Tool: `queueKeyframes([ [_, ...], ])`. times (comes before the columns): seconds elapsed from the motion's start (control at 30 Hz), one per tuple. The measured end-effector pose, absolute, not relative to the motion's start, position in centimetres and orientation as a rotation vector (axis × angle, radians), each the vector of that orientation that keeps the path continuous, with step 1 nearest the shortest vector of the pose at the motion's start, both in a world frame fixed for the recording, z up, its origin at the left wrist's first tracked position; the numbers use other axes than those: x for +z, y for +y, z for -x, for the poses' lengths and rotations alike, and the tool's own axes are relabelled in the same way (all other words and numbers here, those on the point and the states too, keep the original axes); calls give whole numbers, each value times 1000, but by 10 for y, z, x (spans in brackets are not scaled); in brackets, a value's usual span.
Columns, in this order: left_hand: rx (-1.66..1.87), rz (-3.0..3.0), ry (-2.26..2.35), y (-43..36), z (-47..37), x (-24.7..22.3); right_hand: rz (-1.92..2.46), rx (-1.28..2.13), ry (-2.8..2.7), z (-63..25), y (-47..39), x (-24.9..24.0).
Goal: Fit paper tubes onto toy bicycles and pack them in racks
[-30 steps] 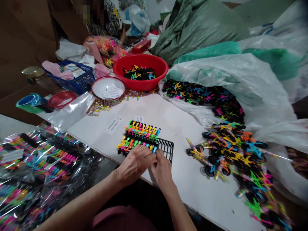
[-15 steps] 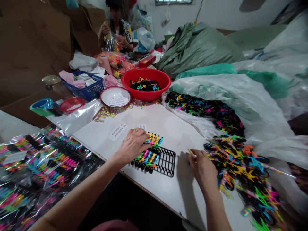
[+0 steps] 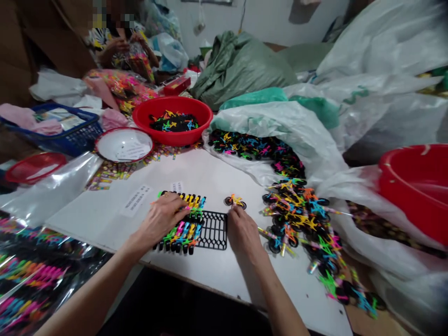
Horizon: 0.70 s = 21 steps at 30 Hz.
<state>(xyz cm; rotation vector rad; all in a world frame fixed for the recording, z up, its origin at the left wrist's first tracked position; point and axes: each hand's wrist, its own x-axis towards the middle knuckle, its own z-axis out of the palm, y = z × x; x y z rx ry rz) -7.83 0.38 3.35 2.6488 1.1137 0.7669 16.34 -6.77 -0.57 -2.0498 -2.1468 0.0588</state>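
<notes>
A black plastic rack (image 3: 214, 229) lies near the front edge of the white table (image 3: 241, 275). Colourful toy bicycles (image 3: 184, 233) stand in two rows on its left part, and its right end shows bare bars. My left hand (image 3: 164, 215) rests over the left side of these rows, fingers bent onto the toys. Right of the rack, my right hand (image 3: 242, 228) has its fingertips together at a small yellow and orange toy bicycle (image 3: 236, 200) with black wheels. A loose pile of toy bicycles and patterned tubes (image 3: 297, 219) lies further right.
Behind are a red basin (image 3: 206, 119) of toy bicycles, a white bowl (image 3: 101, 145) and a blue basket (image 3: 75, 140). A white plastic bag (image 3: 315, 135) spills toys on the right, near another red tub (image 3: 413, 186). Another person's hands (image 3: 121, 45) hold packed items at the back.
The view has swung to the right, bringing the right red tub in. My right hand has moved closer to the rack, and a yellow and orange bicycle now shows at its fingertips.
</notes>
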Motion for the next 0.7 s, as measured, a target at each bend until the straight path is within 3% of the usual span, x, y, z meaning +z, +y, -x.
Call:
queueKeyframes([
  [0.33, 512, -2705, 932, 0, 35, 44, 2468, 307, -1593, -174, -38, 7],
  [0.57, 527, -2725, 848, 1, 35, 42, 1610, 920, -1170, -155, -46, -14],
  [0.7, 473, -2682, 862, 3, 34, 44, 1395, 1162, -992, -134, -49, -21],
])
